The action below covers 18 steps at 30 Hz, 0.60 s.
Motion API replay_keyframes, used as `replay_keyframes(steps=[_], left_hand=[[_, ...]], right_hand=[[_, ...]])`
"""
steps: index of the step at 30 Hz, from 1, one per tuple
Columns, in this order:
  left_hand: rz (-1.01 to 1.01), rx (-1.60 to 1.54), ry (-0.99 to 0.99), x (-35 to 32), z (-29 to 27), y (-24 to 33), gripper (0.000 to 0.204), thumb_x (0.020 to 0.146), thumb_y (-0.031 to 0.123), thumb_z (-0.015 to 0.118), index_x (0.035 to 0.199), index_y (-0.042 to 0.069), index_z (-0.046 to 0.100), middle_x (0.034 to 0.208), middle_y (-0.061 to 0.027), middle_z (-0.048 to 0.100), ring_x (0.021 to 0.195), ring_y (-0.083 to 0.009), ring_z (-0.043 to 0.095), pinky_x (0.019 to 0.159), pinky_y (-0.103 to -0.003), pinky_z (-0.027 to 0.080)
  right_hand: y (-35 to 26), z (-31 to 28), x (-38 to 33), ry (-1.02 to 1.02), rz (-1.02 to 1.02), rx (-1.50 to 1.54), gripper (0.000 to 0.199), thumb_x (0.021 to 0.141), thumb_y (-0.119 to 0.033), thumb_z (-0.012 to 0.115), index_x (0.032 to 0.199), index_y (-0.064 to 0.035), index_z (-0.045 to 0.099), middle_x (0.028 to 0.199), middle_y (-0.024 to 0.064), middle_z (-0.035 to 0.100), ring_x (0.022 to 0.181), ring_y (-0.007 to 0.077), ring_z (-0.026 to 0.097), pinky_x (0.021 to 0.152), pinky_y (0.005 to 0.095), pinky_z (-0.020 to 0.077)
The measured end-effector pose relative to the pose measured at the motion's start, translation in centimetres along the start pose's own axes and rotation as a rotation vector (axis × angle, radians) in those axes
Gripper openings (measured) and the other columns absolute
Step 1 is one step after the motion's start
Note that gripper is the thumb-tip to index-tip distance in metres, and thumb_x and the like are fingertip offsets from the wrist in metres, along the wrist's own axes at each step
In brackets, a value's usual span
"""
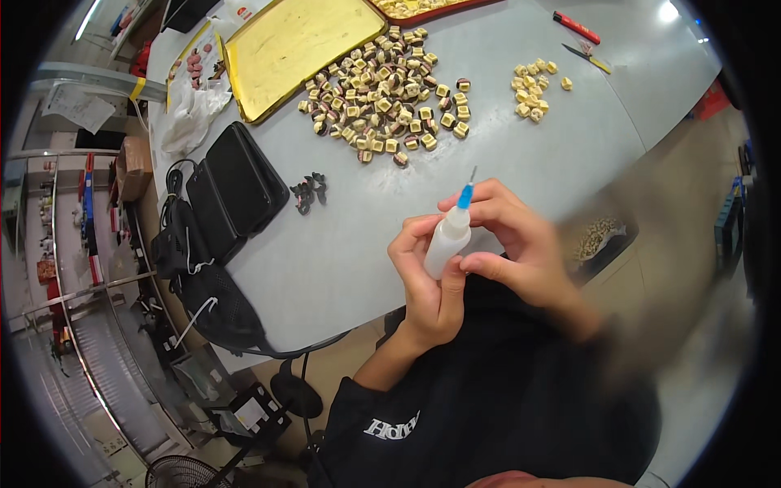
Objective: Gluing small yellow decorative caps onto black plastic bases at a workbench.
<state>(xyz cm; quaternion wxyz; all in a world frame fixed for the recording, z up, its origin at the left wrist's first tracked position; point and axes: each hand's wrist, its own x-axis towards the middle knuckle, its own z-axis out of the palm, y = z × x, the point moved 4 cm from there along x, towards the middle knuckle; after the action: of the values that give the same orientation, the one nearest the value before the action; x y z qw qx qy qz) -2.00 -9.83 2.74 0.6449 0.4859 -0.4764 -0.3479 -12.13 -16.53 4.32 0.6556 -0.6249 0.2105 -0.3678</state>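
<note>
A white squeeze bottle point(446, 242) with a blue-hubbed needle tip point(465, 198) is held tilted in front of my body, needle pointing away from me. My left hand point(425, 281) wraps its fingers and thumb around the bottle's body. On the other side, my right hand point(521, 244) is curled, with its fingertips by the bottle's neck behind the needle hub and its thumb close to my left thumb. Beyond both hands lies a large pile of small cream-and-dark block-like pieces point(382, 102). A smaller group of cream pieces point(530, 89) sits to the right.
A yellow tray point(297, 45) stands at the back left, beside a white plastic bag point(191, 114). Small black bits point(309, 193) lie near a black folding case point(236, 179). A red marker point(576, 27) and a yellow-handled blade point(587, 58) lie far right. The grey table point(325, 276) curves around me.
</note>
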Motion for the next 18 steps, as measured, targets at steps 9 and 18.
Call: replay_keyframes(steps=[9, 18], left_hand=[[0.124, 0.052, -0.068, 0.0, -0.1, 0.1, 0.043, 0.090, 0.019, 0.046, 0.123, 0.000, 0.024, 0.109, -0.0151, 0.039, 0.095, -0.0203, 0.041, 0.082, -0.034, 0.035], [-0.053, 0.199, 0.211, 1.3, -5.7, 1.5, 0.020, 0.088, 0.011, 0.052, 0.100, -0.004, 0.057, 0.093, -0.0128, 0.057, 0.084, -0.0170, 0.050, 0.069, -0.027, 0.042]], right_hand=[[1.4, 0.0, 0.1, -0.002, 0.029, 0.234, 0.027, 0.075, 0.002, 0.064, 0.101, 0.0021, 0.054, 0.112, 0.0119, 0.049, 0.098, 0.0203, 0.054, 0.085, 0.0312, 0.0443], [0.4, -3.0, 0.3, 0.330, 0.050, 0.354, 0.032, 0.086, -0.012, 0.055, 0.111, 0.0038, 0.040, 0.098, 0.0205, 0.060, 0.092, 0.0238, 0.060, 0.083, 0.0344, 0.0466]])
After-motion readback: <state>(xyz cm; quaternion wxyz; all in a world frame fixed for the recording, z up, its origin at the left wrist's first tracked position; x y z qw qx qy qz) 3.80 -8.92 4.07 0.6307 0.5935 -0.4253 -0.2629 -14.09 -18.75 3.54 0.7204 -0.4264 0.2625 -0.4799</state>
